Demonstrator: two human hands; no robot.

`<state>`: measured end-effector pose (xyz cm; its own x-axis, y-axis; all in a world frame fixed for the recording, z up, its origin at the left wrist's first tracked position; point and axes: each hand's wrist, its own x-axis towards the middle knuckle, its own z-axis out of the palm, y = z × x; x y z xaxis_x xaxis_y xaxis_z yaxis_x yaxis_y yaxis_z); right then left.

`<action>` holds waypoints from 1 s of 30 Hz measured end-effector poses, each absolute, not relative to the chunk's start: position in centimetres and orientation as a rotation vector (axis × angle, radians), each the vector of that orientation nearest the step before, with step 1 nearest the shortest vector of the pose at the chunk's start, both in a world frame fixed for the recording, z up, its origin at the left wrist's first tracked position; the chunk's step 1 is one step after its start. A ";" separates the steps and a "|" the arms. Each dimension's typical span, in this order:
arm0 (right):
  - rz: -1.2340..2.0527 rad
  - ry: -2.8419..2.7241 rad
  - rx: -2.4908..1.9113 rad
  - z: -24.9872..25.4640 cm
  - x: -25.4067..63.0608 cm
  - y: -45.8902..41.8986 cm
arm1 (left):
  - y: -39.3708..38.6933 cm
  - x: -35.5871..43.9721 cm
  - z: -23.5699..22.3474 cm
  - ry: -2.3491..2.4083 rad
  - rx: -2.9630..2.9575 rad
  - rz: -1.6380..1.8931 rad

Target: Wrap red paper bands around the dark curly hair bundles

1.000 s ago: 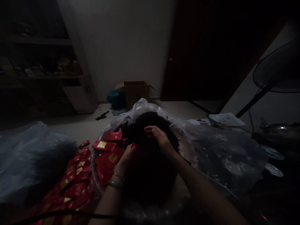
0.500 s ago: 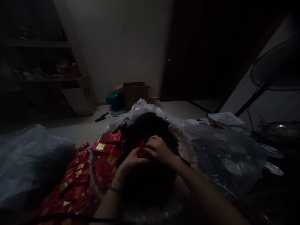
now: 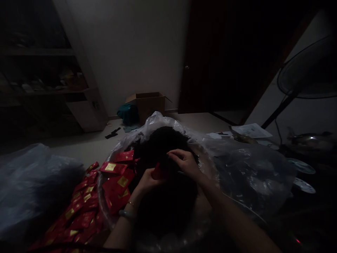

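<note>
My left hand (image 3: 147, 181) is closed around a small red packet (image 3: 157, 172), which points upward out of its grip. Above and to the right, my right hand (image 3: 183, 161) is apart from the packet, its thumb and fingers pinched together. A thin pale glint shows under the right palm; too dark to tell what it is. Both hands are over a heap of dark loose material (image 3: 165, 140), perhaps dried leaves, in a round container lined with clear plastic (image 3: 158, 121). Red packets with gold labels (image 3: 122, 182) lie at the container's left side.
More red packets (image 3: 81, 219) pile up outside the rim, beside a large plastic bag (image 3: 39, 182). Another clear bag (image 3: 250, 172) lies right, near plates (image 3: 304, 185) and a fan (image 3: 308, 73). Beyond stand a cardboard box (image 3: 151, 105) and shelves (image 3: 44, 91).
My right hand has come away from the red packet, moving slightly up and right, with its fingers now pinched. My left hand still holds the packet. The view has shifted slightly.
</note>
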<state>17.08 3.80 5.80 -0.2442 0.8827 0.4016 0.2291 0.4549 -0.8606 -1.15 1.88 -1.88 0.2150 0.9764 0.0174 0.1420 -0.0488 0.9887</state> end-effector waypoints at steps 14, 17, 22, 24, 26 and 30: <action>0.851 -2.168 -1.123 5.7 16.2 2.7 | 1.7 -1.0 -3.2 1.071 1.571 0.986; 0.848 -2.081 -1.117 6.1 16.6 2.9 | 1.8 -0.9 -3.0 1.063 1.516 1.021; 0.659 -1.837 -1.161 6.3 17.2 3.5 | 1.9 -0.9 -2.2 1.135 1.424 1.121; 0.618 -1.899 -1.122 6.1 17.2 3.5 | 1.9 -0.9 -1.9 1.148 1.395 1.165; 0.588 -2.041 -1.019 6.0 17.1 3.3 | 1.8 -0.9 -1.7 1.146 1.380 1.191; 0.542 -2.304 -0.809 5.9 16.6 2.5 | 1.8 -0.9 -1.4 1.105 1.347 1.187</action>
<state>16.56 2.48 5.91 -0.6130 0.6665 0.4242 0.4076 0.7268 -0.5529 -0.87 1.79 -1.40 0.1058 0.9900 0.0937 0.0226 -0.0966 0.9951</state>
